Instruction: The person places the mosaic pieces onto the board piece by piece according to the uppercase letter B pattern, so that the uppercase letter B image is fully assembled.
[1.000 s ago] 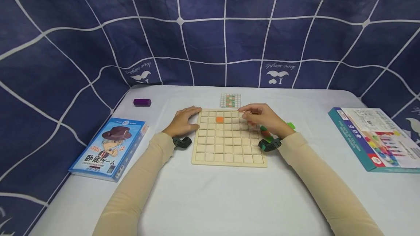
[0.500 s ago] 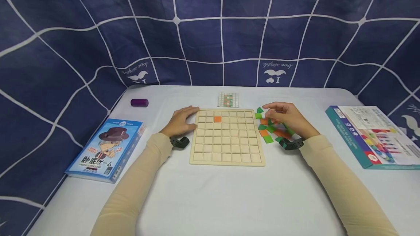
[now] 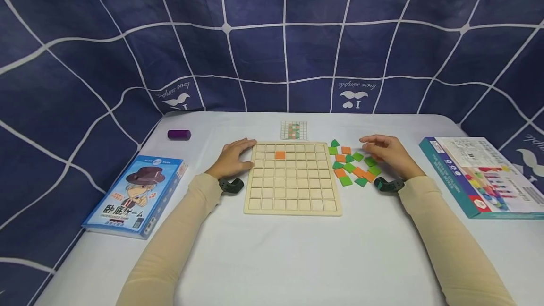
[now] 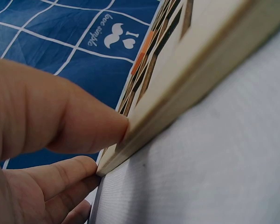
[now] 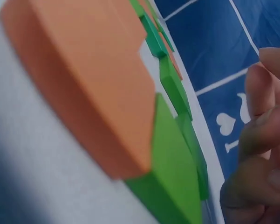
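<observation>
A wooden grid board [image 3: 292,191] lies on the table, one orange square tile [image 3: 280,155] set in a cell of its upper row. My left hand [image 3: 231,158] rests against the board's left edge; in the left wrist view the thumb [image 4: 93,123] touches the board's side [image 4: 177,95]. To the right of the board is a loose spread of orange, light green and dark green tiles [image 3: 346,181]. Just right of them hovers my right hand [image 3: 392,156], fingers loosely bent, nothing seen between them. Orange [image 5: 98,84] and green tiles [image 5: 174,168] fill the right wrist view beside the fingers.
Behind the board lies a small pattern card [image 3: 293,130] with a coloured grid. A purple cylinder [image 3: 179,135] is at the back left, a blue game box [image 3: 135,195] at the left. A teal-edged box [image 3: 488,178] lies at the right. Blue cloth [image 3: 255,51] hangs behind.
My right hand has drawn back rightward from over the board, past the tiles, uncovering them. The left hand keeps its place at the board's edge. The view has shifted slightly.
</observation>
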Action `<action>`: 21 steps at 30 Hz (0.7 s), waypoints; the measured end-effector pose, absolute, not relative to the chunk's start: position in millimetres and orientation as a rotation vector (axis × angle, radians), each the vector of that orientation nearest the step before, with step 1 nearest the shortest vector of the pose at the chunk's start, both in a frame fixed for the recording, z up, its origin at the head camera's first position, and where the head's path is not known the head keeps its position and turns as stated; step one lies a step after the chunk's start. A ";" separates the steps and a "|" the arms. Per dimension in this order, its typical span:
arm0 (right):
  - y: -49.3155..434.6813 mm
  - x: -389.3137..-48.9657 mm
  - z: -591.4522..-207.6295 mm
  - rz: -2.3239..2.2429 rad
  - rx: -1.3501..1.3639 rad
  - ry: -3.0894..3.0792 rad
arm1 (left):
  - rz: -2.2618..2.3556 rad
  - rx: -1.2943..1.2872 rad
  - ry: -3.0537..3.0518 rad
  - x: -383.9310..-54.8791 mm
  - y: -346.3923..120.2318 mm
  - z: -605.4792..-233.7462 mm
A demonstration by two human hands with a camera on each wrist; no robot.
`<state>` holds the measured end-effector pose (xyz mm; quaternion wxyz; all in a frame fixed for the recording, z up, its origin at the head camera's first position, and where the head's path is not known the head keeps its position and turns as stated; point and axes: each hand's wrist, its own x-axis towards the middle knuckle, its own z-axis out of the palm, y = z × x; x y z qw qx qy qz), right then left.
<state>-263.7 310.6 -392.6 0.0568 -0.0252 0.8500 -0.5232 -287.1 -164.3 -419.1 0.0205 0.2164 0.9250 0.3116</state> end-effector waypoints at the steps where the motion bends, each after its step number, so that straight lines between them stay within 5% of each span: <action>1: 312.3 -264.4 -394.6 -1.591 -0.064 2.568 | 0.966 0.669 2.869 -286.8 -164.4 -418.8; 21: 312.0 -268.8 -407.1 -1.246 -0.217 2.680 | 0.979 0.680 2.872 -287.1 -164.2 -420.1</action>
